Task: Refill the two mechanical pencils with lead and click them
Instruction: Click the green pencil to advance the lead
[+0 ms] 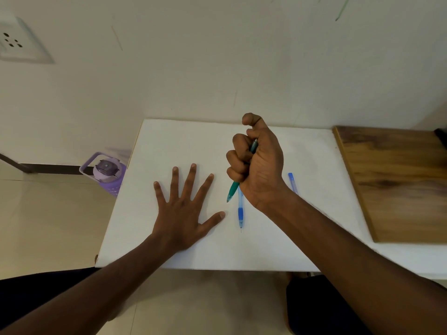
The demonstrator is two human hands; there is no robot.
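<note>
My right hand (258, 163) is fisted around a green mechanical pencil (232, 191), tip pointing down and left just above the white table (169, 141), thumb raised over its hidden top end. A blue mechanical pencil (240, 211) lies on the table below that fist, tip toward me with lead showing. A thin blue lead tube (292, 182) lies to the right, partly hidden by my right wrist. My left hand (186, 209) rests flat on the table, fingers spread, holding nothing.
A wooden board (396, 180) lies on the table's right side. A purple water bottle (106, 172) stands on the floor by the table's left edge. The wall rises directly behind the table, with a socket (14, 42) at upper left.
</note>
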